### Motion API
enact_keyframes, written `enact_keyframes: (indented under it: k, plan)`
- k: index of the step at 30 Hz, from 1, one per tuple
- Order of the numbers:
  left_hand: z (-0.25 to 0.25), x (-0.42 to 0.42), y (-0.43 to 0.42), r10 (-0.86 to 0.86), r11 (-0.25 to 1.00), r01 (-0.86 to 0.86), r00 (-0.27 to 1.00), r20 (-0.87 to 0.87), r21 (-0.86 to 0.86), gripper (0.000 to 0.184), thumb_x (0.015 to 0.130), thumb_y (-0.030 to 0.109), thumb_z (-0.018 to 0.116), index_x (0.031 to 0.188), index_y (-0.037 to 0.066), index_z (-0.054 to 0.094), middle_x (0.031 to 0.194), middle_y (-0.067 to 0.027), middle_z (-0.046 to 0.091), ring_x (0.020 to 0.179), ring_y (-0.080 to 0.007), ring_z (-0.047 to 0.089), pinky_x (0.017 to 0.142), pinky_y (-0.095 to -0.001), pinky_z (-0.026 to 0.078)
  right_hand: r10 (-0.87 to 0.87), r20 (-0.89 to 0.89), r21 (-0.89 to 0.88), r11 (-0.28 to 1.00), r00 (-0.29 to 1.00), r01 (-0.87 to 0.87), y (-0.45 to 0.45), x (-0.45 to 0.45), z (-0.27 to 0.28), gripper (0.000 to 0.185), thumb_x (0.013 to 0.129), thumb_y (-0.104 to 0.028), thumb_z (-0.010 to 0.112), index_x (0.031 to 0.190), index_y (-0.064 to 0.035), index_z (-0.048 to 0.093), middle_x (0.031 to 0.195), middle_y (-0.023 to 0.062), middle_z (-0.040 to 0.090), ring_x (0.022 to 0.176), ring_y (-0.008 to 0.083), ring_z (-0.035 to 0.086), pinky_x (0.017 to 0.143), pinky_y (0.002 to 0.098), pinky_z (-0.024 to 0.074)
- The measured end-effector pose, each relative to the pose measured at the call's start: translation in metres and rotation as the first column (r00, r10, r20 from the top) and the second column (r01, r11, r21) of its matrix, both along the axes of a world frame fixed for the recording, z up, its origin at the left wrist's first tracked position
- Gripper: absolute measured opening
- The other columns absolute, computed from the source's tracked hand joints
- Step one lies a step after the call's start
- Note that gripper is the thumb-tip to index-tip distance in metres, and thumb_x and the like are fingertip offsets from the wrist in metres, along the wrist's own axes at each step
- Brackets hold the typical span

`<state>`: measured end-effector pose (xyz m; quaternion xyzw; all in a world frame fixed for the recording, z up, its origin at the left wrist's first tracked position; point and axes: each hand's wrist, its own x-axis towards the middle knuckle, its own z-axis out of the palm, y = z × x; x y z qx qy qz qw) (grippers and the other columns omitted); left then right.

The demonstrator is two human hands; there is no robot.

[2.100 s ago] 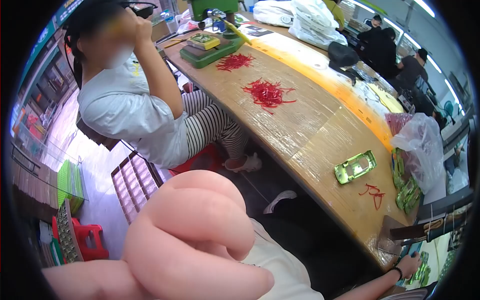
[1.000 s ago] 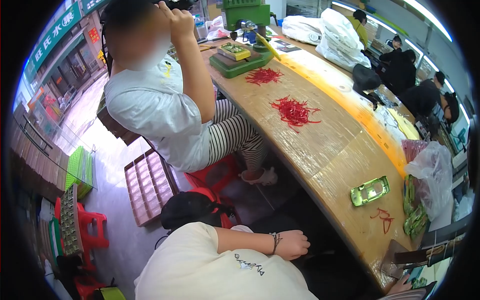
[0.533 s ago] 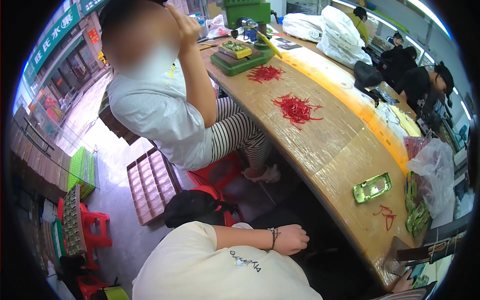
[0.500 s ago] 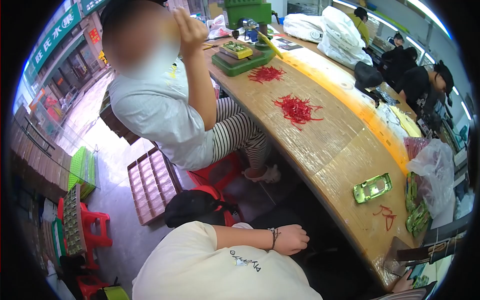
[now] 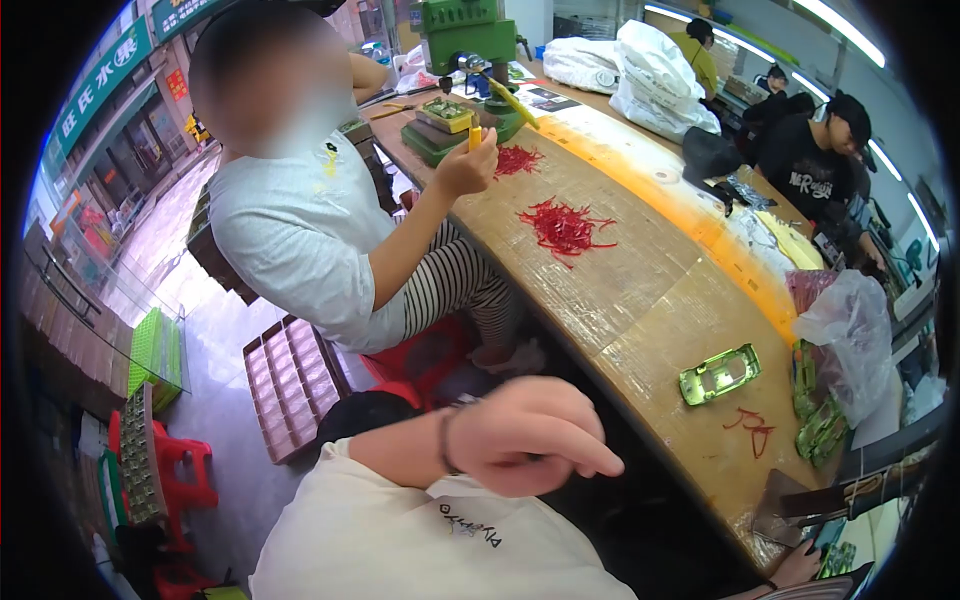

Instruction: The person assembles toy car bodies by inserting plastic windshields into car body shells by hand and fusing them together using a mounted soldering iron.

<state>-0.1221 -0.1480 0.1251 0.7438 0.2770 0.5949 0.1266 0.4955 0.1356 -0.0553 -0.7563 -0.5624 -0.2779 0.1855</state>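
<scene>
Green car shell (image 5: pixel 720 375) is seen laid flat on the table (image 5: pixel 640 270), beyond and to the right of the left hand's (image 5: pixel 530 435) fingertips, apparently set apart from the heaped green shells (image 5: pixel 822 430) so it can be picked out singly. Those left fingers are held short of the table edge, loosely curled with one stretched forward, and whether anything is pinched cannot be told. Down by the green pieces (image 5: pixel 840 560), the right hand's (image 5: pixel 797 566) fingers are partly hidden, their grip unreadable, perhaps rested there for handy reach.
</scene>
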Motion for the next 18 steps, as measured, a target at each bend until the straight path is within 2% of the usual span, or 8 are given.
enact_keyframes:
  k: [2, 5, 9, 10, 12, 16, 17, 18]
  plan:
    - [0.035, -0.004, -0.022, 0.233, 0.942, -0.246, 0.969, 0.082, 0.226, 0.033, 0.082, -0.002, 0.051, 0.112, 0.0, 0.065, 0.076, -0.0036, 0.061, 0.055, -0.0169, 0.051, 0.05, -0.0313, 0.038, 0.022, -0.034, 0.002, 1.0, 0.999, -0.022, -0.002, 0.0, 0.003, 0.041, 0.094, -0.041, 0.055, 0.107, -0.0024, 0.064, 0.093, 0.0243, 0.063, 0.085, 0.0421, 0.06, 0.076, 0.0488, 0.0488]
    - [0.071, -0.011, -0.031, 0.42, 0.716, -0.356, 0.907, 0.037, 0.6, 0.006, 0.087, 0.009, 0.056, 0.088, 0.004, 0.059, 0.069, -0.0042, 0.059, 0.044, -0.0177, 0.043, 0.042, -0.0339, 0.031, 0.05, -0.017, 0.006, 0.999, 0.999, -0.05, -0.001, -0.004, -0.002, 0.037, 0.093, -0.035, 0.056, 0.106, -0.0009, 0.063, 0.094, 0.0247, 0.063, 0.085, 0.0412, 0.061, 0.077, 0.0476, 0.0487]
    - [0.111, -0.025, -0.043, 0.422, 0.765, -0.246, 0.889, -0.176, 0.595, 0.02, 0.089, 0.02, 0.066, 0.076, 0.006, 0.06, 0.069, -0.0039, 0.059, 0.045, -0.0175, 0.043, 0.041, -0.033, 0.031, 0.041, 0.035, 0.04, 0.998, 0.999, -0.042, -0.02, -0.035, 0.022, 0.032, 0.091, -0.029, 0.058, 0.1, 0.0011, 0.063, 0.092, 0.0232, 0.063, 0.083, 0.0389, 0.061, 0.075, 0.0473, 0.0496]
    - [0.11, -0.016, -0.046, 0.494, 0.743, -0.318, 0.854, -0.161, 0.589, 0.029, 0.086, 0.017, 0.062, 0.102, 0.011, 0.039, 0.07, -0.0023, 0.056, 0.048, -0.0159, 0.042, 0.045, -0.032, 0.03, 0.038, 0.082, 0.091, 0.995, 0.996, -0.046, -0.031, -0.047, 0.029, 0.035, 0.088, -0.034, 0.06, 0.094, -0.0004, 0.064, 0.088, 0.0213, 0.064, 0.079, 0.0391, 0.061, 0.071, 0.0496, 0.0495]
    - [0.11, 0.004, -0.053, 0.628, 0.683, -0.454, 0.766, -0.141, 0.572, 0.096, 0.08, 0.01, 0.055, 0.155, 0.021, -0.004, 0.072, 0.001, 0.048, 0.052, -0.0126, 0.039, 0.051, -0.0298, 0.027, 0.043, 0.133, 0.151, 0.986, 0.99, -0.063, -0.041, -0.06, 0.035, 0.037, 0.086, -0.039, 0.061, 0.089, -0.0019, 0.066, 0.084, 0.0193, 0.064, 0.077, 0.0386, 0.06, 0.067, 0.051, 0.0494]
    - [0.111, 0.001, -0.052, 0.521, 0.751, -0.378, 0.843, -0.134, 0.541, 0.064, 0.083, 0.014, 0.061, 0.129, 0.016, 0.016, 0.071, -0.0002, 0.053, 0.049, -0.0144, 0.042, 0.046, -0.0293, 0.03, 0.028, 0.057, 0.068, 0.997, 0.998, -0.032, -0.05, -0.075, 0.05, 0.036, 0.086, -0.037, 0.06, 0.091, -0.0018, 0.067, 0.085, 0.0198, 0.064, 0.079, 0.0379, 0.061, 0.069, 0.0497, 0.0493]
    - [0.114, -0.014, -0.046, 0.413, 0.805, -0.245, 0.885, -0.214, 0.541, 0.032, 0.085, 0.019, 0.065, 0.103, 0.01, 0.039, 0.07, -0.0012, 0.056, 0.048, -0.016, 0.044, 0.044, -0.0305, 0.031, 0.003, 0.013, 0.019, 1.0, 1.0, -0.003, -0.05, -0.077, 0.055, 0.037, 0.086, -0.037, 0.06, 0.091, -0.0017, 0.067, 0.086, 0.0203, 0.064, 0.08, 0.0384, 0.061, 0.07, 0.05, 0.0492]
    - [0.111, -0.018, -0.045, 0.402, 0.804, -0.245, 0.895, -0.192, 0.542, 0.03, 0.085, 0.017, 0.063, 0.104, 0.01, 0.04, 0.069, -0.0017, 0.056, 0.048, -0.016, 0.043, 0.043, -0.0305, 0.03, 0.198, 0.022, 0.174, 0.965, 0.98, -0.198, -0.048, -0.066, 0.048, 0.037, 0.086, -0.038, 0.06, 0.091, -0.0015, 0.067, 0.086, 0.0205, 0.064, 0.081, 0.0388, 0.061, 0.071, 0.0502, 0.0489]
